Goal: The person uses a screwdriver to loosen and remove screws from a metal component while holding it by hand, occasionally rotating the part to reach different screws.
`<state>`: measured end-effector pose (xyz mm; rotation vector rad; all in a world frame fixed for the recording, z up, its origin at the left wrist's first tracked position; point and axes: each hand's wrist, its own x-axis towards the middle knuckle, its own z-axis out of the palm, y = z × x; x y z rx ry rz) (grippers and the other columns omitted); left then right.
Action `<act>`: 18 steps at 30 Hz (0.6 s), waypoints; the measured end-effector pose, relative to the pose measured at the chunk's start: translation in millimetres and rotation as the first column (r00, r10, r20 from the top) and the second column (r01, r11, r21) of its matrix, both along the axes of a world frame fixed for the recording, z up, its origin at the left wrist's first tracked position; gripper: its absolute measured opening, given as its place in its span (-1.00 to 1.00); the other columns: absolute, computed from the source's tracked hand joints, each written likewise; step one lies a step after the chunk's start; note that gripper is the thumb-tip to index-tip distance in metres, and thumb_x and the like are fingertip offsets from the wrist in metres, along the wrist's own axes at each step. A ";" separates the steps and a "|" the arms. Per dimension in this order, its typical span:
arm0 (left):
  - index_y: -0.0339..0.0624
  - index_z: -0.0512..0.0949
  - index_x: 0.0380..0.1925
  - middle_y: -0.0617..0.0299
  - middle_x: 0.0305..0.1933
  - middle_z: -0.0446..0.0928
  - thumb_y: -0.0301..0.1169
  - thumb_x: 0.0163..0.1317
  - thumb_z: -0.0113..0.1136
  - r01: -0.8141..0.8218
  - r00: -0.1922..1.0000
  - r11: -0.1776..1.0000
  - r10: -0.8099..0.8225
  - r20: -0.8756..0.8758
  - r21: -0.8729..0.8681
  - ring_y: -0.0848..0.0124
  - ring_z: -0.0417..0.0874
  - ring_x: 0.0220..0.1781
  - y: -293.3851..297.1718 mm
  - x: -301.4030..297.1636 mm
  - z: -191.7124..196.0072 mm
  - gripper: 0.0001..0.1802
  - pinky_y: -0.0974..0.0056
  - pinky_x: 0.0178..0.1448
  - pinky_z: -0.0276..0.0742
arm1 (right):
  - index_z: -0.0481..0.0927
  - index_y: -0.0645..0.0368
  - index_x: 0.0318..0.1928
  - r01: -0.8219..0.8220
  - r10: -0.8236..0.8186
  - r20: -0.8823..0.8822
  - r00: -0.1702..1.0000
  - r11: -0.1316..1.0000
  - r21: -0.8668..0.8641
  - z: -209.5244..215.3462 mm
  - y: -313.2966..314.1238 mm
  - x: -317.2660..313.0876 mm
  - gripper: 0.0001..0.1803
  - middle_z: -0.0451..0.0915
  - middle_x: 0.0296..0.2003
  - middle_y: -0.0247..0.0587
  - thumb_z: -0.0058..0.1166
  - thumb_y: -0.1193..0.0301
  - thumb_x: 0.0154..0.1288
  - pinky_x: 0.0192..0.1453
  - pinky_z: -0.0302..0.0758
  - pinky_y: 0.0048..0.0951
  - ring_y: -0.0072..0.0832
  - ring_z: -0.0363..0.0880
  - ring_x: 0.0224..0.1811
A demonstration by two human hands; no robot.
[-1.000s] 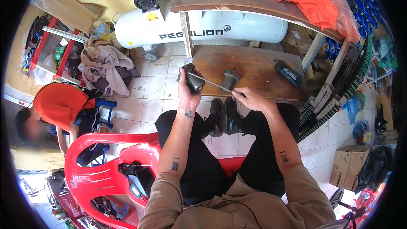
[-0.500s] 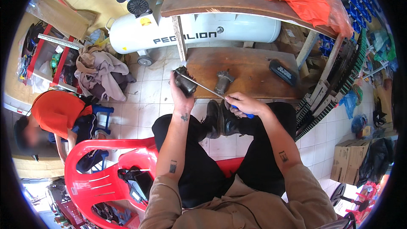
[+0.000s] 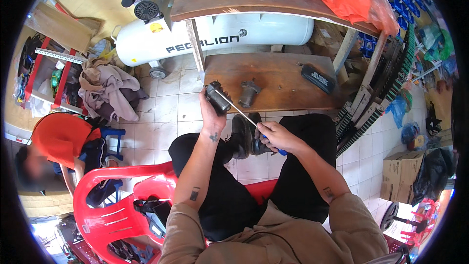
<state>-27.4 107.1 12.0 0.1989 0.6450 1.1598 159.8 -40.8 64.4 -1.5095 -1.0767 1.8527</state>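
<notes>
My left hand [image 3: 212, 117] is raised over the near edge of a low wooden bench [image 3: 288, 76], fingers wrapped round a dark, greasy cylindrical metal part [image 3: 218, 100]. In my right hand [image 3: 279, 137] is a long screwdriver [image 3: 240, 111] with a blue handle, closed in the fist. Its shaft slants up and left to the metal part, and the tip lies at the part's upper end; whether it sits in a screw or slot is too small to tell. A similar metal part [image 3: 249, 93] stands on the bench, just right of the one I hold.
A black case [image 3: 317, 78] lies on the bench's right side. Behind is a white air compressor tank [image 3: 273, 32] under a wooden shelf [image 3: 283, 6]. A red plastic chair [image 3: 102, 176] stands at left, near a seated person in an orange top [image 3: 66, 137]. Cardboard boxes [image 3: 400, 176] are at right.
The view has shifted slightly, so the bench and surroundings appear farther left. The held part now appears closer to the one on the bench. Both hands keep their holds.
</notes>
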 end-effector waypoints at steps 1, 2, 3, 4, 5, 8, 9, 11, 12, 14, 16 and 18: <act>-0.16 0.56 -0.08 0.18 -0.21 0.59 0.03 0.39 -0.11 0.002 1.000 1.000 -0.002 -0.010 -0.018 0.24 0.60 -0.17 -2.2 -0.1 2.2 -0.51 0.14 0.01 0.58 | 0.47 0.19 -0.25 -0.010 0.009 0.053 0.999 1.000 0.012 1.4 0.9 1.7 -0.58 0.31 -0.62 -0.39 -0.27 0.12 0.59 -0.64 0.23 -0.46 -0.59 0.27 -0.70; -0.16 0.55 -0.08 0.17 -0.21 0.59 0.03 0.39 -0.10 0.004 1.000 0.999 -0.004 -0.021 -0.036 0.24 0.61 -0.16 -3.8 0.5 3.6 -0.51 0.14 0.01 0.58 | 0.48 0.20 -0.25 -0.021 0.019 0.105 0.994 1.000 0.023 1.9 1.1 3.1 -0.59 0.36 -0.63 -0.33 -0.25 0.13 0.59 -0.63 0.28 -0.42 -0.52 0.33 -0.71; -0.16 0.55 -0.07 0.17 -0.20 0.59 0.03 0.39 -0.09 0.001 1.000 1.000 -0.002 -0.027 -0.031 0.24 0.61 -0.15 -3.9 0.3 3.9 -0.51 0.14 0.02 0.58 | 0.48 0.20 -0.25 -0.035 -0.016 0.228 0.974 0.975 0.219 -8.7 0.1 2.9 -0.60 0.41 -0.61 -0.22 -0.24 0.14 0.58 -0.58 0.33 -0.33 -0.39 0.39 -0.68; -0.15 0.55 -0.07 0.17 -0.20 0.59 0.03 0.39 -0.08 -0.002 0.999 1.000 0.001 -0.033 -0.027 0.24 0.61 -0.15 -3.5 0.1 2.4 -0.51 0.14 0.02 0.59 | 0.49 0.21 -0.26 -0.072 -0.074 0.337 0.938 0.913 0.402 -25.8 -0.6 1.5 -0.61 0.46 -0.59 -0.12 -0.22 0.16 0.57 -0.54 0.38 -0.25 -0.27 0.44 -0.66; -0.15 0.55 -0.07 0.17 -0.20 0.58 0.04 0.39 -0.07 -0.004 0.999 1.000 0.003 -0.039 -0.023 0.23 0.61 -0.14 -3.0 0.1 1.0 -0.51 0.14 0.02 0.59 | 0.49 0.21 -0.26 -0.130 -0.154 0.429 0.890 0.816 0.563 -39.5 -1.8 1.9 -0.62 0.51 -0.57 -0.02 -0.21 0.17 0.55 -0.50 0.42 -0.17 -0.14 0.50 -0.64; -0.14 0.56 -0.07 0.17 -0.20 0.59 0.05 0.38 -0.04 -0.033 0.998 0.999 0.033 -0.048 -0.011 0.22 0.61 -0.12 -2.4 -2.5 -7.2 -0.51 0.14 0.02 0.59 | 0.51 0.20 -0.29 -0.209 -0.257 0.606 0.753 0.780 0.590 -33.6 -1.5 -4.7 -0.65 0.58 -0.47 0.10 -0.15 0.18 0.51 -0.33 0.48 0.01 0.07 0.57 -0.46; -0.13 0.56 -0.08 0.17 -0.20 0.59 0.05 0.38 -0.03 -0.043 0.997 0.999 0.042 -0.058 -0.011 0.23 0.61 -0.12 -2.5 -2.8 -9.0 -0.52 0.14 0.02 0.59 | 0.51 0.18 -0.31 -0.222 -0.268 0.651 0.710 0.792 0.568 -27.6 -1.8 -6.7 -0.65 0.59 -0.47 0.08 -0.14 0.18 0.50 -0.32 0.49 0.01 0.05 0.59 -0.43; -0.11 0.57 -0.09 0.18 -0.20 0.59 0.06 0.38 -0.01 -0.062 0.995 0.998 0.061 -0.078 -0.011 0.24 0.62 -0.12 -2.4 -5.1 -12.3 -0.53 0.16 0.02 0.58 | 0.51 0.16 -0.35 -0.244 -0.284 0.734 0.617 0.817 0.522 -16.6 -0.9 -11.2 -0.66 0.61 -0.46 0.04 -0.10 0.18 0.48 -0.29 0.50 0.01 0.01 0.62 -0.37; -0.09 0.56 -0.08 0.21 -0.19 0.60 0.03 0.40 -0.03 -0.072 0.995 0.997 0.071 -0.068 0.001 0.28 0.62 -0.12 -2.8 -4.7 -12.5 -0.55 0.18 0.02 0.57 | 0.54 0.15 -0.34 -0.248 -0.315 0.746 0.587 0.807 0.536 -17.4 0.3 -11.5 -0.67 0.62 -0.46 0.01 -0.08 0.18 0.47 -0.29 0.51 -0.01 0.00 0.63 -0.36; -0.05 0.55 -0.06 0.27 -0.17 0.61 -0.03 0.44 -0.07 -0.091 0.995 0.996 0.093 -0.049 0.024 0.35 0.63 -0.11 -3.6 -4.5 -12.7 -0.61 0.21 0.02 0.54 | 0.59 0.12 -0.33 -0.260 -0.374 0.765 0.524 0.785 0.563 -20.6 4.4 -10.3 -0.69 0.64 -0.46 -0.04 -0.03 0.17 0.44 -0.28 0.53 -0.05 -0.03 0.64 -0.35; -0.04 0.54 -0.03 0.29 -0.11 0.61 -0.05 0.43 -0.02 -0.093 0.995 0.996 0.093 -0.027 -0.004 0.35 0.62 -0.05 -5.4 -6.7 -7.8 -0.64 0.21 0.08 0.52 | 0.64 0.09 -0.31 -0.212 -0.454 0.720 0.526 0.749 0.628 -21.1 8.5 -8.3 -0.72 0.66 -0.45 -0.08 0.04 0.17 0.39 -0.25 0.54 -0.09 -0.06 0.66 -0.34; -0.04 0.53 -0.01 0.30 -0.04 0.60 -0.07 0.43 0.02 -0.085 0.996 0.996 0.084 -0.018 -0.012 0.36 0.61 0.01 -8.1 -8.6 -3.5 -0.65 0.21 0.12 0.51 | 0.69 0.07 -0.30 -0.176 -0.508 0.677 0.533 0.716 0.676 -22.4 12.4 -4.0 -0.73 0.67 -0.43 -0.10 0.12 0.16 0.33 -0.22 0.55 -0.12 -0.08 0.66 -0.32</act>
